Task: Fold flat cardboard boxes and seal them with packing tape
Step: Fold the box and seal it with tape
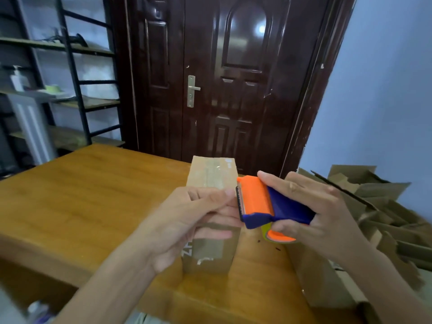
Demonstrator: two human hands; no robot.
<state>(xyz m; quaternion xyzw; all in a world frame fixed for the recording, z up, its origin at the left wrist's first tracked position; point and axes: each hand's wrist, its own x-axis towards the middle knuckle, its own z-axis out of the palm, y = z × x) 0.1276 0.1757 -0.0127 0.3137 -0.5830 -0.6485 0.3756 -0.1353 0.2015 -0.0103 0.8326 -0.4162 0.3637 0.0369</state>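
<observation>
A folded cardboard box (214, 174) stands on the wooden table (93, 197), with clear tape running along its top seam. My right hand (313, 213) grips an orange and blue tape dispenser (264, 202) just above the box's right side, its toothed blade facing left. My left hand (187, 218) hovers over the near part of the box, its fingertips pinching at the tape end beside the blade. The tape itself is too thin and clear to make out there. The near half of the box top is hidden under my left hand.
A pile of flat and half-folded cardboard boxes (378, 206) lies to the right, past the table edge. Another cardboard piece (322, 286) stands at the table's near right. A dark door (233, 78) is behind the table, and metal shelves (58, 90) stand at the left.
</observation>
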